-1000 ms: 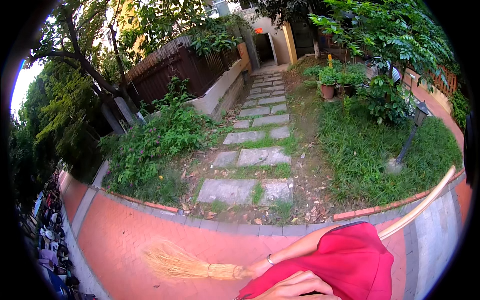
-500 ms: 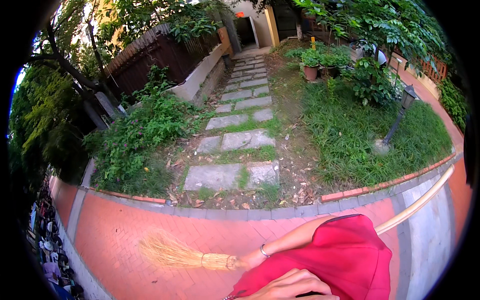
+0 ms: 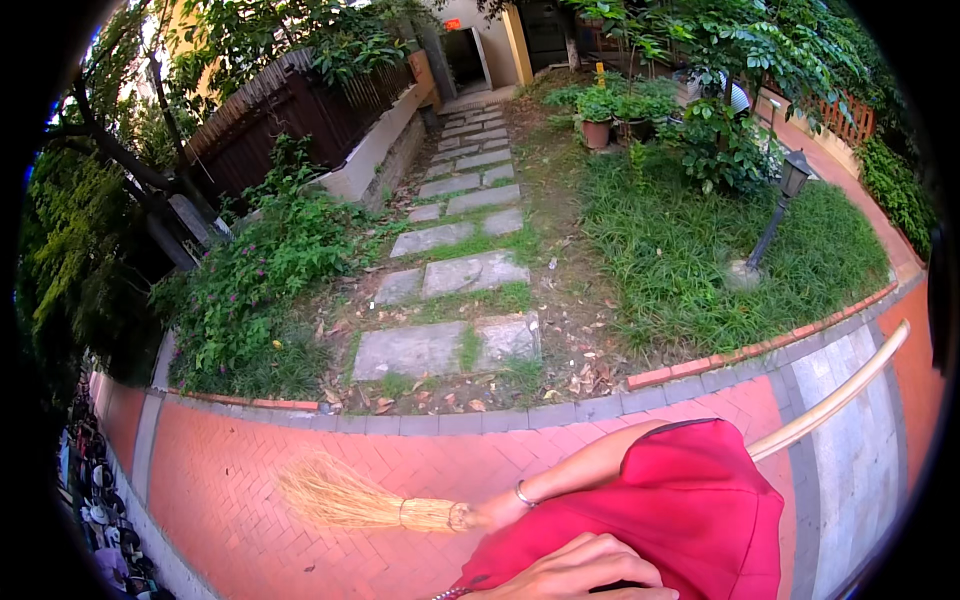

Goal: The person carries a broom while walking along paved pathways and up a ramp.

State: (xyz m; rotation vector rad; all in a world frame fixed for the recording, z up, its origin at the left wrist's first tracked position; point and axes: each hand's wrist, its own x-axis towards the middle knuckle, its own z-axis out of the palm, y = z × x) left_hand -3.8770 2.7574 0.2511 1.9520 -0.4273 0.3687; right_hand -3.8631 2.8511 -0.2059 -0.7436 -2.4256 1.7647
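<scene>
A straw broom lies across my front, its bristles fanned out to the left over the red paving. My right hand, with a bangle at the wrist, is closed around it just behind the bound neck. Its long pale handle comes out beyond my red sleeve and slants up to the right; the sleeve hides the middle. At the lower edge my left hand, a beaded bracelet at its wrist, lies in front of the red cloth with fingers bent together. What it holds, if anything, is hidden.
Stone slabs lead away to a doorway. Leafy bushes flank them left; grass with a leaning lamp post is on the right. Dry leaves lie by the grey kerb. Parked two-wheelers line the far left.
The path and garden have shifted left and slightly up in the picture. Both hands and the broom keep nearly the same place, with the right hand still gripping it.
</scene>
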